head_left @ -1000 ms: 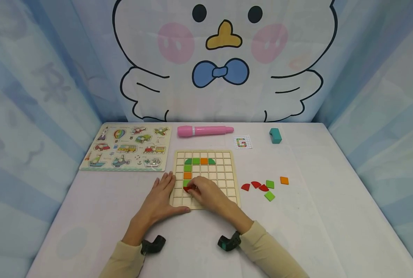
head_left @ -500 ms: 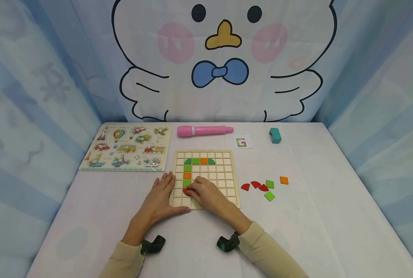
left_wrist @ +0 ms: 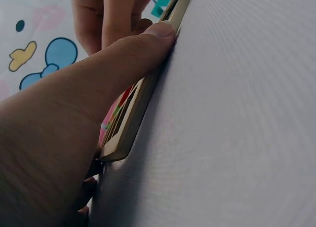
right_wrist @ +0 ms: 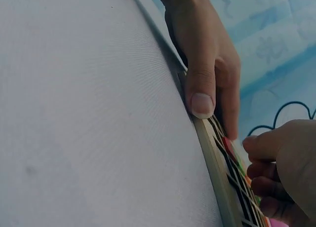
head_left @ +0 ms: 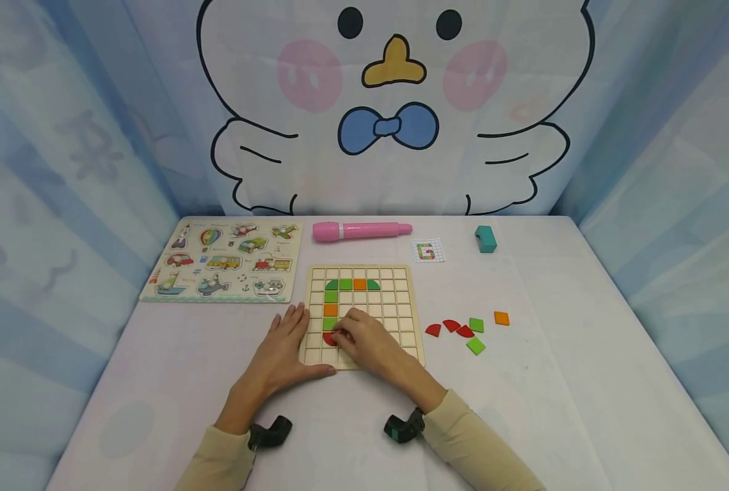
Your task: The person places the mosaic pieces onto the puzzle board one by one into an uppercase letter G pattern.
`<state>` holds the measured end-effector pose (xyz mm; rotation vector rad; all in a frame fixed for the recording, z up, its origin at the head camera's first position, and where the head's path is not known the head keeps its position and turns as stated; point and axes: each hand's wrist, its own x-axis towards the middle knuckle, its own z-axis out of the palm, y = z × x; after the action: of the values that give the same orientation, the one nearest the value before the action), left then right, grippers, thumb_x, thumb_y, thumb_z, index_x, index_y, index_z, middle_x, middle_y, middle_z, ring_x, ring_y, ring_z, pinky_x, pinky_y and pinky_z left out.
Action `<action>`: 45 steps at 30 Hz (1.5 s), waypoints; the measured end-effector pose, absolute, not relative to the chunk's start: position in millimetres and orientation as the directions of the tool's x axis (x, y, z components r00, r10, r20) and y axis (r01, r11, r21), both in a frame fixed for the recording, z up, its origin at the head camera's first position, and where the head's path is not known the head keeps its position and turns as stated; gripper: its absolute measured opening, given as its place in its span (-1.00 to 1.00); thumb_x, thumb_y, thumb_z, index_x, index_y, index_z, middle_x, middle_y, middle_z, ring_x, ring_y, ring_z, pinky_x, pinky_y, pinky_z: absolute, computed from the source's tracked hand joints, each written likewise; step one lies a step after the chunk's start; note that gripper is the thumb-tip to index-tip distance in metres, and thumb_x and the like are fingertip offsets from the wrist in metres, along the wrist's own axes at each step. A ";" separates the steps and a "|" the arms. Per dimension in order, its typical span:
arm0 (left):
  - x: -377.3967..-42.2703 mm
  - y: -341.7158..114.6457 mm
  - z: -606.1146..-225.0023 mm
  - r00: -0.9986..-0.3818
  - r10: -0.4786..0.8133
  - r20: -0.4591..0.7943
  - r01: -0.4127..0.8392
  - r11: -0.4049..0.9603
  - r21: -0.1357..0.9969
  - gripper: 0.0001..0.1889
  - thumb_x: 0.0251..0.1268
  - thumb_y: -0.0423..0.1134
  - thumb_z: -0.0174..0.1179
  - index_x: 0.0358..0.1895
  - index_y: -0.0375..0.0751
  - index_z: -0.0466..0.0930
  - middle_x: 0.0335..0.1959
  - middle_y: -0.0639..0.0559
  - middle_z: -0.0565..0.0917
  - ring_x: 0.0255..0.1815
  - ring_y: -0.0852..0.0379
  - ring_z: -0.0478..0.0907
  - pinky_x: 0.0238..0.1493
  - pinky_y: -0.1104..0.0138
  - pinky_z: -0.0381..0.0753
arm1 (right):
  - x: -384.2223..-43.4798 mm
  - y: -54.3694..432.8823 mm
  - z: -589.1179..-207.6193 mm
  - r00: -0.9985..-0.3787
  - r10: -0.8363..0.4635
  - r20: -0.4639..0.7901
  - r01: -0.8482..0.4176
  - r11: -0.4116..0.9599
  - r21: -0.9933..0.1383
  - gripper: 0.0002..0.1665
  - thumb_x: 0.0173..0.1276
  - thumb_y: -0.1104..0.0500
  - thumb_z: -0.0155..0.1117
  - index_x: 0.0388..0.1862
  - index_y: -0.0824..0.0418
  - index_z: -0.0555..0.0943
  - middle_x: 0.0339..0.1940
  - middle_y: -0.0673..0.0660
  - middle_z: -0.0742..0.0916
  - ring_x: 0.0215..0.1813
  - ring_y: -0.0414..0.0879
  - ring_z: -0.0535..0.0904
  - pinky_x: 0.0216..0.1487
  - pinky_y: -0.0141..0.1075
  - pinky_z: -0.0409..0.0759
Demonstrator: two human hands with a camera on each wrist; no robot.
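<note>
A square wooden grid board (head_left: 401, 341) lies on the table in the head view. My left hand (head_left: 284, 351) rests at its near-left corner, fingers extended along the left side and thumb (left_wrist: 143, 44) against the front edge. My right hand (head_left: 370, 341) is over the board with fingers curled, thumb and index finger pinching at the right edge of a red quarter-circle tile (head_left: 329, 338). That tile sits in the cell below a green square tile (head_left: 330, 324). Above this run an orange square tile (head_left: 330, 310), another green one, and a top row ending in a dark green quarter-circle (head_left: 373, 285).
Loose red quarter-circle tiles (head_left: 433, 331), green squares (head_left: 476, 346) and an orange square (head_left: 502, 318) lie right of the board. Behind it are a pink marker-shaped stick (head_left: 364, 232), a pattern card (head_left: 428, 251) and a teal block (head_left: 486, 240). A vehicle puzzle (head_left: 229, 279) lies left.
The red tile at my right fingertips has come down from a tilted position to lie in its cell. My right hand has shifted very slightly; my left hand stays put.
</note>
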<state>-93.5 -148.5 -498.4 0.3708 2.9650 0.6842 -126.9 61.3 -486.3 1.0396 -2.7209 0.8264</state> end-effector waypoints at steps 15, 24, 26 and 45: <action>-93.8 -147.3 -498.0 -0.969 0.245 -0.019 0.211 0.868 0.450 0.31 -0.13 0.52 0.35 0.57 -0.30 0.08 0.63 -0.18 0.08 0.68 -0.14 -0.06 0.67 -0.07 -0.08 | -131.4 74.6 -468.0 -0.797 -0.537 0.276 -0.593 0.615 -0.519 -0.72 0.39 0.10 0.35 -0.01 0.22 0.68 -0.15 0.03 0.69 -0.15 -0.16 0.60 -0.10 -0.33 0.67; -93.8 -147.6 -497.7 -0.969 0.246 -0.030 0.206 0.868 0.452 0.30 -0.12 0.52 0.35 0.58 -0.30 0.07 0.64 -0.18 0.07 0.68 -0.15 -0.07 0.67 -0.07 -0.09 | -136.9 87.1 -457.0 -0.822 -0.504 0.266 -0.562 0.638 -0.526 -0.63 0.37 0.07 0.39 0.06 0.23 0.66 -0.09 0.04 0.68 -0.10 -0.14 0.59 -0.04 -0.32 0.69; -94.0 -147.8 -497.8 -0.969 0.246 -0.031 0.205 0.866 0.455 0.30 -0.12 0.52 0.35 0.58 -0.29 0.07 0.64 -0.18 0.07 0.68 -0.15 -0.07 0.67 -0.07 -0.09 | -138.2 90.0 -454.4 -0.822 -0.499 0.274 -0.563 0.637 -0.527 -0.62 0.35 0.08 0.40 0.06 0.23 0.65 -0.08 0.05 0.69 -0.10 -0.12 0.60 -0.04 -0.32 0.69; -92.2 -147.5 -495.9 -0.969 0.243 -0.052 0.193 0.866 0.461 0.31 -0.12 0.51 0.35 0.59 -0.28 0.04 0.65 -0.17 0.04 0.69 -0.14 -0.10 0.67 -0.07 -0.11 | -147.9 121.8 -432.7 -0.838 -0.422 0.346 -0.546 0.635 -0.547 -0.58 0.32 0.13 0.43 0.08 0.29 0.63 -0.06 0.17 0.69 -0.12 -0.03 0.59 -0.07 -0.19 0.73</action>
<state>-92.2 -147.5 -495.9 0.3436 2.9292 0.7073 -147.9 121.8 -432.7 0.7984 -2.6686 0.9859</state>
